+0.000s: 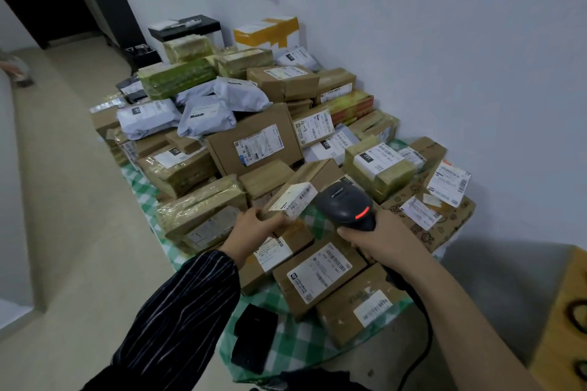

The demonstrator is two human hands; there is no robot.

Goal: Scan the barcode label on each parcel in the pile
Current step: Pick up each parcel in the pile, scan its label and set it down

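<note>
- At the near edge of the parcel pile [254,143], the left hand [254,227] grips a small brown parcel [314,173], tilted, with its white label [297,197] just beside the black scanner [344,203]
- The right hand [379,240] is curled round the scanner's handle; a red light glows on its head
- Flat boxes [317,276] lie under both hands on a green checked cloth [292,343]
- A black device [254,336] rests on the cloth near the striped sleeve [184,311]
- Grey mailer bags [206,114] top the pile behind

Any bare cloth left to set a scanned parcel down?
Near edge: checked cloth between the black device and the nearest brown box. A thin strip left of the tape-wrapped parcels. Everywhere else toward the wall, the pile is stacked tight.
</note>
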